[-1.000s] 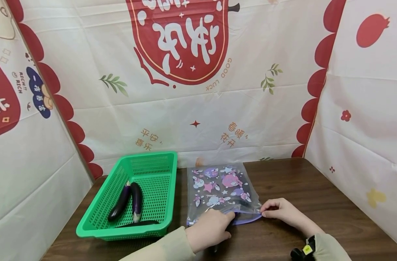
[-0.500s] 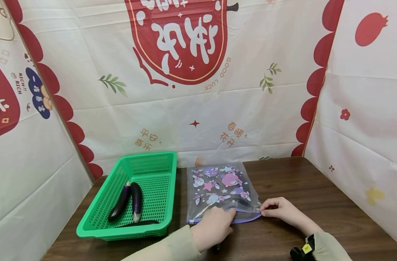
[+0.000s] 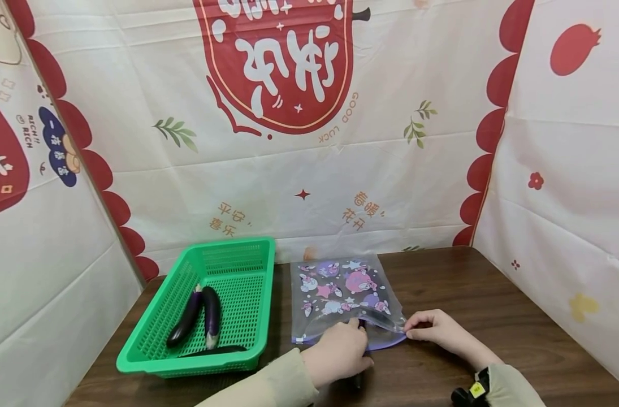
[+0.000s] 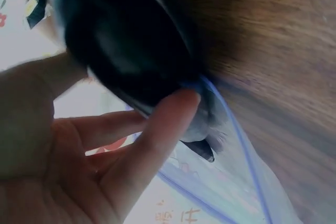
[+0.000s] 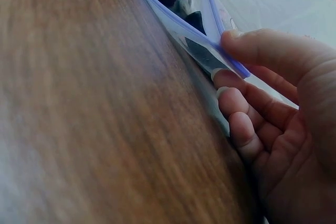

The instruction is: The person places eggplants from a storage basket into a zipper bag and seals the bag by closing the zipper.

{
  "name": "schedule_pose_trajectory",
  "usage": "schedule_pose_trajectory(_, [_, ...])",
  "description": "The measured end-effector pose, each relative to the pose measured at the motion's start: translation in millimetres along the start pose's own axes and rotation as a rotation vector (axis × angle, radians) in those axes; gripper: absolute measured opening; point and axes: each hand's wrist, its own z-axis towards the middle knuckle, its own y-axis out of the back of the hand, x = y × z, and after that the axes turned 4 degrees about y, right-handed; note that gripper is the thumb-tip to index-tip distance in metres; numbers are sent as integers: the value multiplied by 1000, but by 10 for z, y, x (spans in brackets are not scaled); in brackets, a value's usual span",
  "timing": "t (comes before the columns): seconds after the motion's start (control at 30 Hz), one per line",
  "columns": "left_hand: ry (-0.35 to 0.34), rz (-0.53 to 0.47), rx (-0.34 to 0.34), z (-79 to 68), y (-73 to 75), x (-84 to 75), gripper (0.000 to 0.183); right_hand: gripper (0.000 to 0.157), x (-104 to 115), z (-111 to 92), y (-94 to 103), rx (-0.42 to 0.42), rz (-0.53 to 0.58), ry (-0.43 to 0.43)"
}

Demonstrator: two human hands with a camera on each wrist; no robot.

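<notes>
My left hand [image 3: 338, 351] grips a dark purple eggplant [image 4: 126, 40], thumb and fingers on its sides. The eggplant's stem end lies within the opened mouth of a clear zip bag [image 3: 334, 291] printed with pink and purple cartoons. In the head view the hand hides most of this eggplant. At the bag's right corner, my right hand [image 3: 441, 332] pinches the purple zip edge [image 5: 231, 59] between thumb and fingers. The bag lies flat on the table, its mouth toward me, with the upper layer lifted near the eggplant.
A green plastic basket [image 3: 272, 294] stands left of the bag. Inside are a long eggplant [image 3: 186, 319], another eggplant [image 3: 212, 311] and a dark one [image 3: 215, 351] partly hidden by the near rim. Printed cloth [image 3: 309, 164] walls the brown table [image 3: 441, 277].
My left hand has shifted slightly right with the eggplant, and the bag's upper layer now bulges up around its end. The right hand keeps its pinch on the corner.
</notes>
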Motion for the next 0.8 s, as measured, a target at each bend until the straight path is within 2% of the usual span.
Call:
schedule_pose_trajectory(0.17, [-19,-63,157,-26,50,55,91,8,-9,2,-10,-9,-12,1])
schedule_pose_trajectory(0.33, [-37,-106,226,-48,79,108,109,9,7,-4,8,-14,-24,-8])
schedule_pose_trajectory(0.47, [-33,-93,204,-54,78,94,110,10,27,-6,24,-16,-25,-12])
schedule_pose_trajectory(0.6, [-36,-62,138,-61,82,53,103,10,29,-5,20,-13,-21,-8])
schedule_pose_trajectory(0.7, [-33,-53,101,-63,82,31,94,10,28,-2,9,-10,-13,1])
schedule_pose_trajectory(0.8, [-21,-49,77,-47,77,26,76,11,31,2,1,-9,-12,6])
